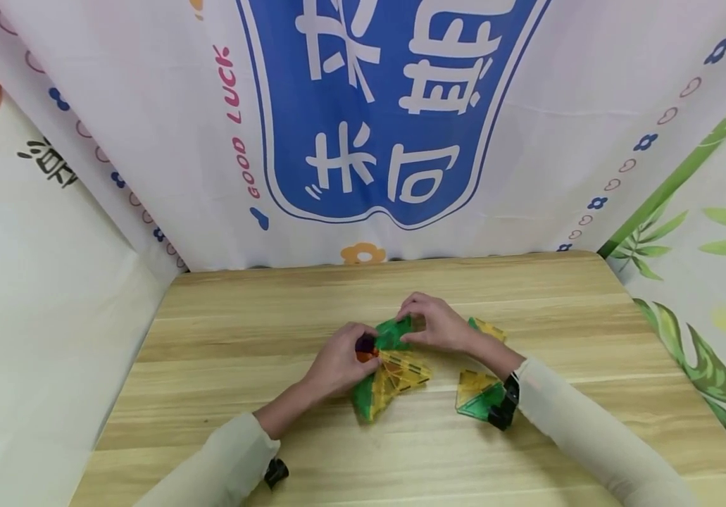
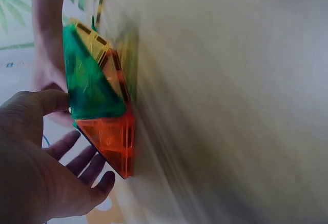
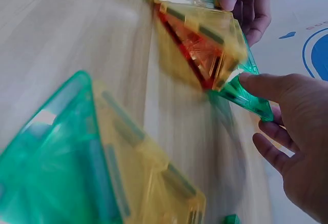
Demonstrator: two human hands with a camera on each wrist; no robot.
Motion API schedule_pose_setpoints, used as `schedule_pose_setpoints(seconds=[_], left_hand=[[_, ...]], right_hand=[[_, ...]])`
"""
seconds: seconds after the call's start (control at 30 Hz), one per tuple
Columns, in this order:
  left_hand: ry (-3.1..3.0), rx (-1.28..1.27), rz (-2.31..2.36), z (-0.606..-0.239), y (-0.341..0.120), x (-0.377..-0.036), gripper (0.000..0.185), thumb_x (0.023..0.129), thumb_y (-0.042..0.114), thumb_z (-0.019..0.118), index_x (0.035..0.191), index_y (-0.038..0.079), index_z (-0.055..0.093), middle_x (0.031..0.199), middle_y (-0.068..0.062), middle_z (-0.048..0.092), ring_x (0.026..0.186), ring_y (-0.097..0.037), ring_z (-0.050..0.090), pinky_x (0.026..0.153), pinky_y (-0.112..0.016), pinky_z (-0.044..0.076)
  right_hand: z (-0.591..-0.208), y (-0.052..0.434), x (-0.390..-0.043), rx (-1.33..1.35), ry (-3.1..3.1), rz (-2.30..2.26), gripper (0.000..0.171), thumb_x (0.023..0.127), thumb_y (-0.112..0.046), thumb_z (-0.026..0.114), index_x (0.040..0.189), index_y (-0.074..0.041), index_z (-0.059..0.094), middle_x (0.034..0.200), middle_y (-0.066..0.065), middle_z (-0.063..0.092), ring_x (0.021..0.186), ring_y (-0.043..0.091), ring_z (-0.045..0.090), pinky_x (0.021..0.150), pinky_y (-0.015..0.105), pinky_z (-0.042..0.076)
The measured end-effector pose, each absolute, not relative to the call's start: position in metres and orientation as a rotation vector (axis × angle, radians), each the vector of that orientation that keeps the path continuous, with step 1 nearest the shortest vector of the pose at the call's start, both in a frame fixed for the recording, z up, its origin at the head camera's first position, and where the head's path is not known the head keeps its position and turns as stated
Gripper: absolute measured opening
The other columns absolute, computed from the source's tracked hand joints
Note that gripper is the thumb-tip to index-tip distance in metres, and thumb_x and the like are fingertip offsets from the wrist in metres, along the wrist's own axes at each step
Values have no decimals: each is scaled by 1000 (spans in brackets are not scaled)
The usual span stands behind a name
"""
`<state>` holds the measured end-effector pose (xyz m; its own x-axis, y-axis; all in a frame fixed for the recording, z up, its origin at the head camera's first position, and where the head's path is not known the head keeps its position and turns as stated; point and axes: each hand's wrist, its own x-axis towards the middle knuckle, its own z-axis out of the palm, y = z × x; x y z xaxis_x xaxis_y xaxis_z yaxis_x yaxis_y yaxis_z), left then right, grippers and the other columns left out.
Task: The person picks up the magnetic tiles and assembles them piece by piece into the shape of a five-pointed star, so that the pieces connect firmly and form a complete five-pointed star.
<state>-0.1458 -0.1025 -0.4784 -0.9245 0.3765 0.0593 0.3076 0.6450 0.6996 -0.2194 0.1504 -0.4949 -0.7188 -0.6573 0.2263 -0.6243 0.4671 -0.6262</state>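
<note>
- The worktop (image 1: 274, 310) is of pale wood with lengthwise planks and a rounded far edge.
- Behind it hangs a white backdrop cloth (image 1: 147, 141) bearing a large blue shield (image 1: 394, 105) with white characters and the pink words "GOOD LUCK" (image 1: 236, 127) down its left side.
- A small orange flower (image 1: 363, 253) is printed just above the worktop's far edge.
- On the right hangs a cloth with green leaves (image 1: 692, 352).
</note>
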Motion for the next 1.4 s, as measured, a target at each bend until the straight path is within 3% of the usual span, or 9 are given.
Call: schedule_pose_setpoints(seconds=[0.37,0.6,0.8,1.17,1.4], left_hand=[[2783,595,1132,-476,-110,-169,20,93,14,83,112,9,78,120,-8,74,117,-29,68,103,-48,55],[2814,688,1218,-465,-103,-168,25,92,8,82,116,3,76,117,-12,73,109,-31,69,94,-49,58],[2776,846,1227,-454,-79,-161,29,94,7,81,121,0,74,123,-14,71,109,-31,69,92,-47,60],[2665,1008,971,-453,-21,-145,33,100,20,76,132,9,72,132,-4,71,122,-20,66,99,-28,56],[2538,990,877,-458,9,-142,37,101,20,75,136,8,70,135,-2,71,126,-17,65,102,-25,53]], right_hand=[[-498,164,-208,-970,2789,-1079,27,89,-16,88,113,-11,77,112,2,68,88,21,65,76,32,56],[-491,173,-200,-915,2852,-1182,41,90,-11,86,127,-1,70,120,15,70,105,28,68,87,46,60],[-485,200,-182,-834,2896,-1218,40,92,-14,84,126,1,70,117,17,71,102,29,70,82,49,60],[-491,263,-129,-566,2914,-1097,41,88,-29,89,116,-3,75,101,4,73,84,16,64,69,27,55],[-496,276,-101,-564,2952,-1093,45,81,-29,95,113,-4,75,100,3,73,80,12,61,66,25,53]])
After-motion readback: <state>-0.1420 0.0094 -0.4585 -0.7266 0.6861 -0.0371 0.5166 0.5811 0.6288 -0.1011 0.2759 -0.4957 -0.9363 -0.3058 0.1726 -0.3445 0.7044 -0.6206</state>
